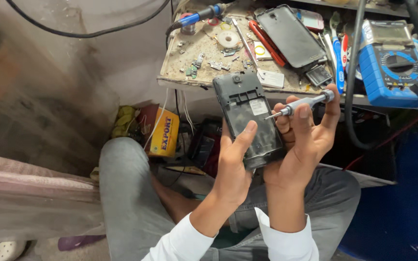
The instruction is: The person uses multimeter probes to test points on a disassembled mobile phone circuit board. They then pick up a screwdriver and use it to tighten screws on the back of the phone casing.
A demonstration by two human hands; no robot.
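The left hand (232, 164) holds an open phone (248, 116) from below, with its back cover off and the dark inside facing up. The fingers are closed around the left edge and the underside of the phone, and the thumb lies flat across its lower part. The phone is in the air above the person's knees, just in front of the near edge of the workbench (180, 72), and it is tilted a little to the left.

The right hand (306, 140) supports the right edge of the phone and at the same time clamps a small screwdriver (300, 104) with a silver handle. The thumb and the first fingers are pressed together on the handle, and the index finger is bent over its end cap. The thin tip points to the left and is just beside the upper right edge of the phone; I cannot tell if it touches.

On the workbench lies another phone (290, 35), dark and face up, near the back edge. A blue meter (393, 67) stands at the right end. A soldering iron (199, 14) with a blue handle rests at the back left corner. Small metal parts are scattered over the dirty left part of the workbench. A yellow box (165, 133) is under the workbench, beside the left knee.
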